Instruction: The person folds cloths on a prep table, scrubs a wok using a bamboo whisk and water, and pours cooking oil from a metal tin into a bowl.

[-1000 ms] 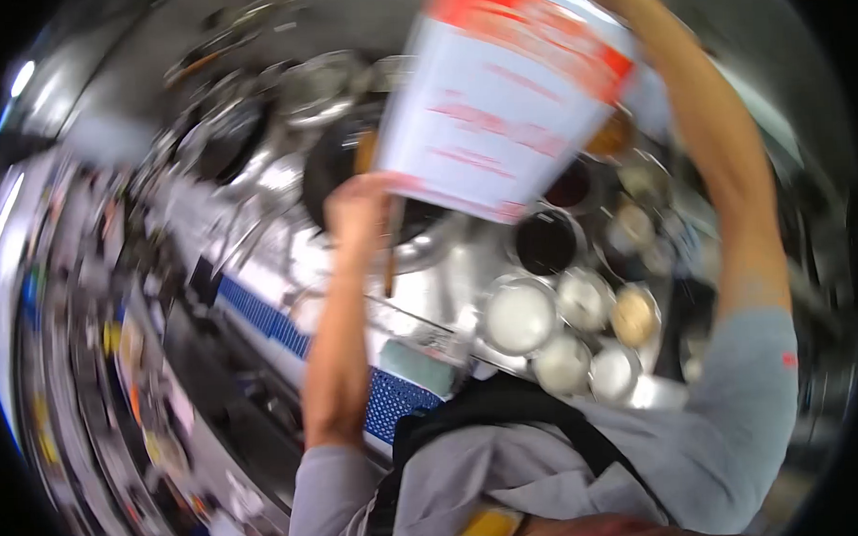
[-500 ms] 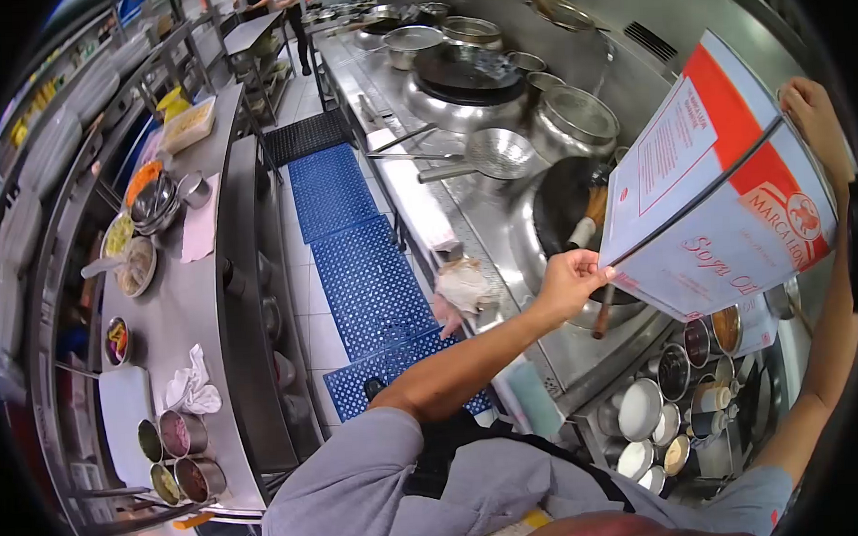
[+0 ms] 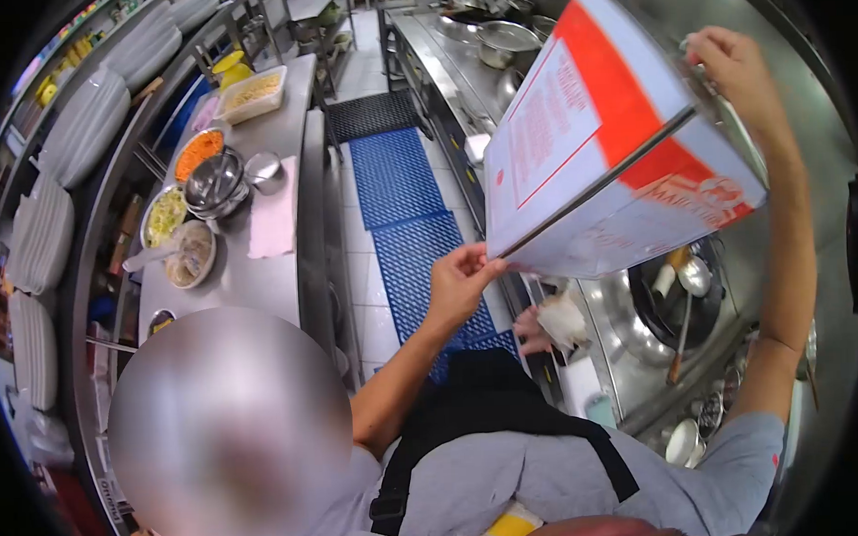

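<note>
A large white and red soya oil box (image 3: 575, 131) is held up and tilted between my two hands. My left hand (image 3: 463, 281) pinches its lower near corner between thumb and fingers. My right hand (image 3: 736, 73) is curled at the far upper end of the box, its fingers closed there; the exact part gripped is partly hidden. Below the box is a dark wok (image 3: 700, 320) on the range, with a ladle (image 3: 694, 278) and a wood-handled brush (image 3: 666, 279) in it. A crumpled pale cloth (image 3: 563, 320) lies at the range's front edge.
A person's blurred head (image 3: 232, 431) is close at my left. On the steel counter (image 3: 232, 298) stand bowls of shredded carrot (image 3: 198, 153) and cut vegetables (image 3: 167, 216), plus a noodle tub (image 3: 253, 95). Blue mats (image 3: 419, 259) run along the aisle; plates (image 3: 89, 129) are stacked on shelves.
The box has shifted left and up in view with both hands still on it. My view has turned, and a person's head now appears at the left. The ladle now shows in the wok.
</note>
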Available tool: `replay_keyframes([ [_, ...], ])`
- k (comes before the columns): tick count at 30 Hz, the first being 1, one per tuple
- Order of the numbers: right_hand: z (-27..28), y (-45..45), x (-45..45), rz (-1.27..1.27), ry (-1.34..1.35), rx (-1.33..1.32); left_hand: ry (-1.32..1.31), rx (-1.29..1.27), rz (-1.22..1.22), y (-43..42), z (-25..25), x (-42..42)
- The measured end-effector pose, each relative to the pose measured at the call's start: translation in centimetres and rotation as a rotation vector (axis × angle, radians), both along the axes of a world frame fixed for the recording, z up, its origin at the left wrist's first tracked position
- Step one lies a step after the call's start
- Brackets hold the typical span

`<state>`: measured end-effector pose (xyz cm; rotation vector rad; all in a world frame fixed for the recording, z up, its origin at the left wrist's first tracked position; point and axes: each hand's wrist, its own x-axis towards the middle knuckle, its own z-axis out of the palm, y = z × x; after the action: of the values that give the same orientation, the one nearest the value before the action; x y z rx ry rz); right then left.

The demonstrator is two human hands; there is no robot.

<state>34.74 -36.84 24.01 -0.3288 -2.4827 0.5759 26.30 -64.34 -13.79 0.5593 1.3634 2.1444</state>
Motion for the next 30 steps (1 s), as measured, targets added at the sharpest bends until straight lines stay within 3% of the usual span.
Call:
replay_keyframes([
  [4, -4.6, -0.8, -10.0, 0.142, 0.024, -0.029, 0.054, -0.124, 0.089, -2.6, -3.5, -6.8],
  [11, -13.3, 2.9, -28.0, 0.419, -0.067, -0.342, -0.056, -0.295, 0.329, -3.7, -9.5, -18.1],
  [16, -17.9, 3.8, -41.9, 0.569, -0.142, -0.669, -0.22, -0.143, 0.506, -2.8, -12.7, -26.1],
  [19, -22.1, 3.2, -49.8, 0.564, -0.118, -0.63, -0.279, -0.238, 0.546, -2.6, -14.9, -32.0],
  [20, -22.6, 2.8, -51.6, 0.535, -0.166, -0.581, -0.22, -0.465, 0.668, -2.4, -14.2, -34.2],
  [21, -23.5, 2.4, -53.2, 0.562, -0.17, -0.67, -0.156, -0.52, 0.781, -2.7, -13.6, -36.4],
  [23, -25.4, 2.2, -57.3, 0.561, -0.193, -0.633, 0.102, -0.522, 0.945, -5.1, -12.2, -42.5],
  [24, -28.0, 1.6, -59.6, 0.584, -0.175, -0.622, 0.298, -0.536, 1.092, -4.7, -9.1, -45.1],
  [25, -30.3, 1.4, -62.0, 0.568, -0.202, -0.602, 0.258, -0.402, 1.16, -4.5, -6.4, -48.1],
  [26, -32.3, 1.2, -64.2, 0.559, -0.237, -0.571, 0.499, -0.494, 1.154, -3.3, -1.9, -50.1],
  [28, -35.1, 1.0, -67.4, 0.484, -0.315, -0.505, 0.453, -0.431, 1.102, 1.3, 5.8, -54.8],
  [30, -40.5, 1.0, -71.9, 0.381, -0.288, -0.466, 0.597, -0.378, 0.858, 6.1, 9.5, -62.0],
])
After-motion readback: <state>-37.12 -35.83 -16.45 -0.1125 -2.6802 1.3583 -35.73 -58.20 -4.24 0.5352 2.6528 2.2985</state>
